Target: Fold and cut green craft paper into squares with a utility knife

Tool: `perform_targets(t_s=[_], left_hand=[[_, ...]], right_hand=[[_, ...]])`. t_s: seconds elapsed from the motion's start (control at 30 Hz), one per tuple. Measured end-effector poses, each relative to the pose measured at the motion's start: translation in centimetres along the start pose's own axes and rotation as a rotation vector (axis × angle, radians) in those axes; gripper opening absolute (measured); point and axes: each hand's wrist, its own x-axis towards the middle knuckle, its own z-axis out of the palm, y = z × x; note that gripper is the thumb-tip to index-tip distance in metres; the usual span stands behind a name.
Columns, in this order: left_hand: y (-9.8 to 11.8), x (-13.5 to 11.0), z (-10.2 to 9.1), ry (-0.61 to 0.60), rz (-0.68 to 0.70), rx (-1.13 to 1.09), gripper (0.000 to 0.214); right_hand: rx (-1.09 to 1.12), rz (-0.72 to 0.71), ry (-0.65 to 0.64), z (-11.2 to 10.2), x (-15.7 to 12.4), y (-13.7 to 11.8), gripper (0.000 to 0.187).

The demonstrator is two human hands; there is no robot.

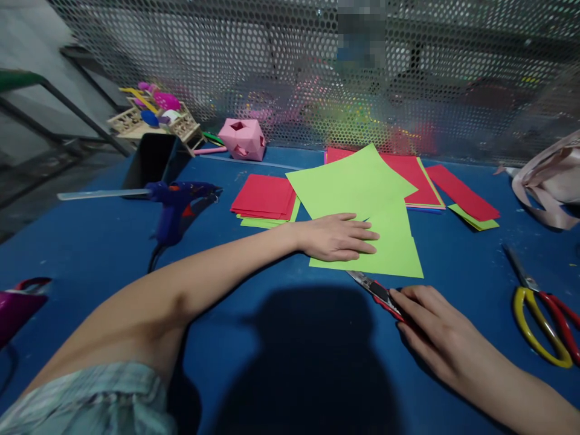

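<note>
My left hand (338,237) lies flat with its fingers stretched out on light green paper (362,187). The green paper seems to be in overlapping pieces, and a slit shows beside my fingers. A utility knife (380,294) with a red and black handle is gripped in my right hand (441,335). Its blade points up and left, with the tip at the front edge of the green paper; whether it passes under the edge I cannot tell. Left of the green paper sits a stack of red and green squares (265,196).
Right of the knife lie scissors (537,308) with yellow and red handles. Red sheets (403,172) and cut strips (466,193) lie behind. A blue glue gun (170,208), a dark phone-like box (151,160) and a pink paper polyhedron (243,139) stand left. Perforated metal (290,72) borders the table's back.
</note>
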Motion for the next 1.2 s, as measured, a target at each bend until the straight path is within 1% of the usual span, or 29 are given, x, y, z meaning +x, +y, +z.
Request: perform_targets(t_s=[0.17,0.33,0.6,0.8,0.97,1.07,1.2], left_hand=[[-0.1,0.0,0.2,0.031,0.013,-0.006,0.043],[0.0,0.0,0.1,0.015,0.002,0.000,0.043],[0.1,0.1,-0.1,0.005,0.002,0.012,0.044],[0.2,0.0,-0.1,0.006,0.011,0.040,0.045],[0.1,0.0,0.0,0.047,0.033,0.031,0.043],[0.0,0.0,0.1,0.074,0.039,0.013,0.042],[0.1,0.1,0.1,0.038,0.022,0.020,0.044]], right_hand=[[0.016,-0.003,-0.001,0.2,0.2,-0.3,0.043],[0.035,0.009,0.014,0.4,0.4,-0.4,0.039],[0.039,0.008,-0.044,0.4,1.0,-0.6,0.032],[0.041,0.000,-0.064,0.4,1.4,-0.7,0.031],[0.033,-0.019,-0.058,0.4,1.8,-0.9,0.029],[0.013,-0.039,-0.045,0.4,1.8,-0.8,0.031],[0.015,-0.041,-0.038,0.5,1.3,-0.6,0.036]])
